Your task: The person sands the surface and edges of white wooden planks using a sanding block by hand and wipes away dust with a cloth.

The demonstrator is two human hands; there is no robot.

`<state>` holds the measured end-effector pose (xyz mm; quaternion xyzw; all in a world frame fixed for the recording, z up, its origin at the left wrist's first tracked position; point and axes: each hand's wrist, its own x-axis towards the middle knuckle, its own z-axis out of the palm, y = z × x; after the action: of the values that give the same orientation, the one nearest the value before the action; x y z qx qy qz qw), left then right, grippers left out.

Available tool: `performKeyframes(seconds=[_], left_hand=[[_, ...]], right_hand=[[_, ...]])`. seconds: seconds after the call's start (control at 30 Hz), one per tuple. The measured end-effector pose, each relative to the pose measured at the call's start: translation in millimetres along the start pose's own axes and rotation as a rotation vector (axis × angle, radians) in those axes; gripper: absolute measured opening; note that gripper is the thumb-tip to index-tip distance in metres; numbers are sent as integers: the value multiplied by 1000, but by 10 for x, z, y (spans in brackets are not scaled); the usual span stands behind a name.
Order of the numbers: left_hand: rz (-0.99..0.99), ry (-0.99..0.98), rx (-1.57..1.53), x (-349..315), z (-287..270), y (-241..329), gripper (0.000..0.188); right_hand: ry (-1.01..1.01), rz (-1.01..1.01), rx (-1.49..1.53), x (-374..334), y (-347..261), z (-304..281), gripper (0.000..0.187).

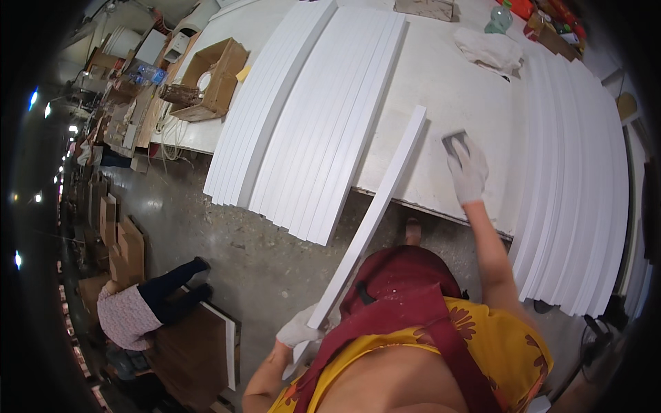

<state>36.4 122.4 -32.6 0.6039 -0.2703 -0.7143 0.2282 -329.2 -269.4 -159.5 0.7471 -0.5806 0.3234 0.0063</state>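
Note:
My left hand, in a white glove, is closed around the near end of a long white strip. The strip slants up and away, its far end lying over the white table. On the tabletop to the right of the strip, my right hand, gloved too, grips a small grey sanding block. The block rests on the table, apart from the strip. Part of the left hand's fingers is hidden behind the strip.
Rows of white strips lie left and right on the table. A cardboard box, a white cloth and a green-capped bottle stand farther back. Another person bends beside a brown board at lower left.

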Motion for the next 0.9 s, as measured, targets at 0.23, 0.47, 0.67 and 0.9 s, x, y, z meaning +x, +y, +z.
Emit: performKeyframes(seconds=[0.23,0.47,0.67,0.9], left_hand=[[157,156,65,199,-474,740,68],[318,404,326,1226,-1223,1945,52],[330,438,311,1741,-1359,2671,35],[370,508,451,2143,-1602,3001,30]], right_hand=[[-74,-24,-68,-809,-284,-291,53],[-72,-27,-157,-741,-355,-347,53],[-62,-24,-127,-732,-406,-385,53],[-32,-48,-144,-719,-417,-383,51]])
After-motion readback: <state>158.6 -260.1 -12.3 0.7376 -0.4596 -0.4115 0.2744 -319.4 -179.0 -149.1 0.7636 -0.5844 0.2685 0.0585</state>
